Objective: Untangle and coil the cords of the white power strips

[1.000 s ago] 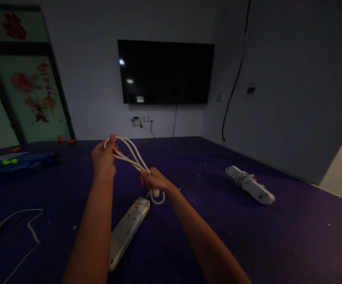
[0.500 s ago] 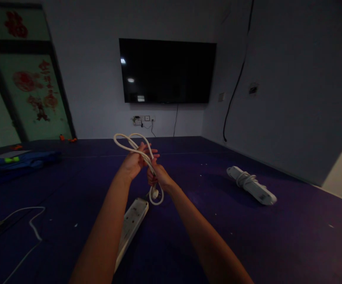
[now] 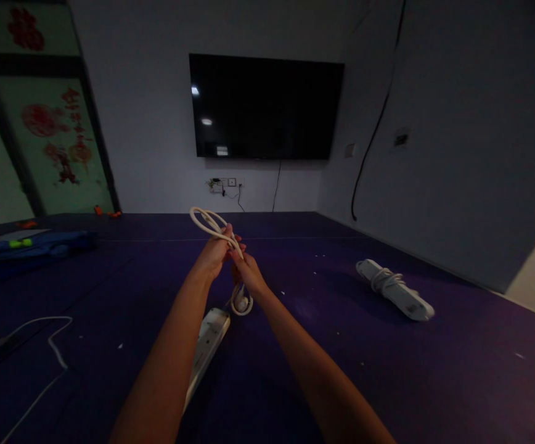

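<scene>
A looped white power cord (image 3: 207, 223) is bunched between my hands above the floor. My left hand (image 3: 216, 251) is closed around the loops, its thumb on top. Close against it on the right, my right hand (image 3: 248, 272) grips the same bundle lower down. A small loop hangs below my right hand, with a white plug (image 3: 241, 302) beside it. Under my left forearm lies a white power strip (image 3: 209, 342), partly hidden by that arm. To the right rests another white power strip (image 3: 399, 294), its cord wound around its body.
Purple matting (image 3: 295, 351) covers the floor, with small white scraps on it. A thin white cable (image 3: 55, 345) lies at left, near blue fabric (image 3: 59, 243). A television (image 3: 267, 108) hangs on the far wall; a black cable (image 3: 369, 145) dangles at right.
My left hand has closed its spread fingers around the cord. The upper loops have drawn together and shifted slightly right, and the hanging loop has become smaller.
</scene>
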Demonstrator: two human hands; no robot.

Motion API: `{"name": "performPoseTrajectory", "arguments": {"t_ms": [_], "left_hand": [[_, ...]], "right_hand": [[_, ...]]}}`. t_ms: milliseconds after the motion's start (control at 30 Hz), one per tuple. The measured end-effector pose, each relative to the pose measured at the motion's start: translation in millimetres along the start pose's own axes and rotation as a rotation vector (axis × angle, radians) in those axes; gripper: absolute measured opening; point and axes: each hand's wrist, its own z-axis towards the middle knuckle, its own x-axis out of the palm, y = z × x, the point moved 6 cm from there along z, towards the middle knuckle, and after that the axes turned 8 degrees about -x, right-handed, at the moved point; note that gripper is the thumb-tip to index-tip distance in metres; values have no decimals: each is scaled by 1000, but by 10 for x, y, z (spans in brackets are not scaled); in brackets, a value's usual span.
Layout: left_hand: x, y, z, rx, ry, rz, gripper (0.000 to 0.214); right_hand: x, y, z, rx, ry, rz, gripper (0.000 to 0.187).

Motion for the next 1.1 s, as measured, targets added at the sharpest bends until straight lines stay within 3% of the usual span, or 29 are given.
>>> {"name": "performPoseTrajectory", "arguments": {"t_ms": [200, 367, 467, 567, 767, 1100], "left_hand": [[-16, -16, 28, 14, 3, -5, 39], [-10, -30, 47, -10, 43, -38, 53], [0, -75, 18, -8, 78, -26, 57], [-2, -92, -4, -16, 85, 57, 51], [8, -69, -2, 45, 142, 145, 19], [9, -151, -56, 82, 187, 116, 24]], "right_hand": [[49, 92, -36, -10, -39, 132, 45], [38, 109, -41, 5, -84, 178, 58], [21, 103, -45, 33, -107, 214, 57], [-6, 99, -48, 66, -132, 261, 51], [-58, 184, -26, 64, -149, 296, 51], [-28, 300, -25, 72, -116, 300, 45]]}}
